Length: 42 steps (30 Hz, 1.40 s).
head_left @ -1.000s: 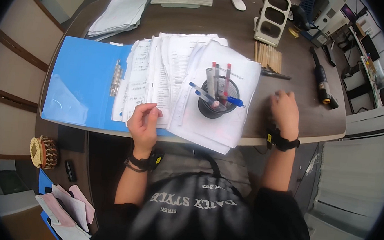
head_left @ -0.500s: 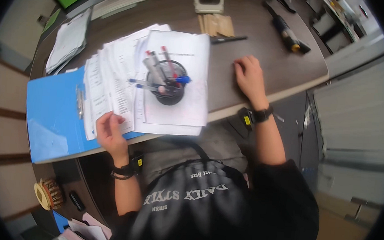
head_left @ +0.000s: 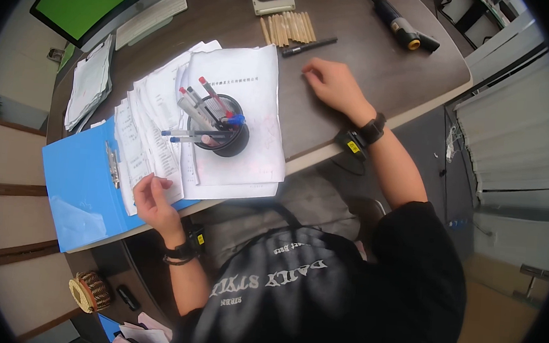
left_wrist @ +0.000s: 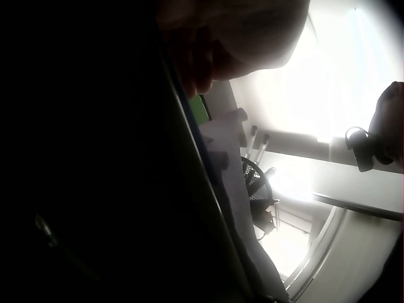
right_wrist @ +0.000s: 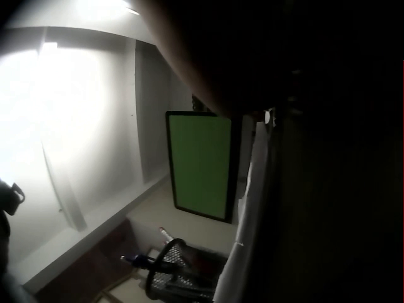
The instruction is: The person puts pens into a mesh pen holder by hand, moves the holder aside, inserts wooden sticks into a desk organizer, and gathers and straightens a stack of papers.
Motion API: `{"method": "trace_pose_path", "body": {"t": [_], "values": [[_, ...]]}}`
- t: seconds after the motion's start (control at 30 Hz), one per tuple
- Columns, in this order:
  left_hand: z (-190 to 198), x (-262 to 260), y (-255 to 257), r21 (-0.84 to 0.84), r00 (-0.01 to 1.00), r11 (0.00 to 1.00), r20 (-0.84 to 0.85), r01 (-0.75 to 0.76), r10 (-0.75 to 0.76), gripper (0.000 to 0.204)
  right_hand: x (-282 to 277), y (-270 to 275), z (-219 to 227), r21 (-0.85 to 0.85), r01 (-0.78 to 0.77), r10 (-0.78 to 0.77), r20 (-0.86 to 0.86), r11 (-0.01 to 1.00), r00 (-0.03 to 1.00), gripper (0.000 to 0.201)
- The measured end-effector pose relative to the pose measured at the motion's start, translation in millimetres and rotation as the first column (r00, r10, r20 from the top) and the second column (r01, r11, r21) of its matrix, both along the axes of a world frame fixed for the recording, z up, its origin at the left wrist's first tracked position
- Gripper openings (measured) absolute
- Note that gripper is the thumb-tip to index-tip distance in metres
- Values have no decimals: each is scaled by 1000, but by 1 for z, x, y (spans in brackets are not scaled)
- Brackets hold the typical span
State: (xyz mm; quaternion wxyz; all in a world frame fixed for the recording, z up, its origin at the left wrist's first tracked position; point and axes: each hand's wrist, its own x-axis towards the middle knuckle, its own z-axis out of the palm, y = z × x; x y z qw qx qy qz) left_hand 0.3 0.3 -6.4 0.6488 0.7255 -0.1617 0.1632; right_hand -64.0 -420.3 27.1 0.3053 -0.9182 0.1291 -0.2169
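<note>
Two hands work at a dark, matte desk point(head_left: 384, 83) with a rounded front edge.

Largest item: a glossy blue plastic folder point(head_left: 80, 182), lying open and flat, just left of the left hand point(head_left: 155, 201). Its metal clip point(head_left: 113, 164) runs lengthwise away from the person.

Next: a fanned stack of thin white printed sheets point(head_left: 160, 143), rectangular, long axis running from the near desk edge toward the far side, tilted slightly leftward. The stack overlaps the folder's right half and extends toward the right hand point(head_left: 333, 86).

On the stack, between the hands, stands a black wire-mesh pen cup point(head_left: 223, 132), cylindrical and upright. Its pens point(head_left: 199, 107) lean leftward and away, several lying almost horizontal across the rim.

Left hand: at the near corner of the lowest sheets, fingers curled, fingertips touching the paper edge. Whether it pinches the sheet cannot be told; the left wrist view shows only dark blur.

Right hand: flat on bare desk right of the stack, palm down, fingers relaxed and close together, holding nothing.

Just beyond the right fingertips lies a slim black pen point(head_left: 309, 46), long axis roughly left to right. Beyond it, a row of pale wooden sticks point(head_left: 289, 27) lies side by side, pointing away from the person.
</note>
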Motion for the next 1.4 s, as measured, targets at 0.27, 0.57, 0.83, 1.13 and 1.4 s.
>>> {"method": "trace_pose_path", "body": {"t": [0.27,0.57,0.83,1.13,1.4], "values": [[-1,1,-1,24,1000,1000,-21,7,-6,13,41,-30,6,-5,-305,301,-137,952,944,16],[2,0,-4,-2,999,1000,-47,2,-2,13,63,-33,20,345,-185,278,-243,920,929,20],[4,-1,-2,-39,998,999,-59,7,-10,14,69,-51,12,-445,59,-188,-251,894,949,21],[6,-1,1,-79,996,995,-65,58,-63,14,28,-31,13,-602,-59,-161,-305,796,939,30],[4,0,5,-76,997,995,-53,60,-64,13,-17,-14,19,-674,-104,-57,-212,731,976,33]]}}
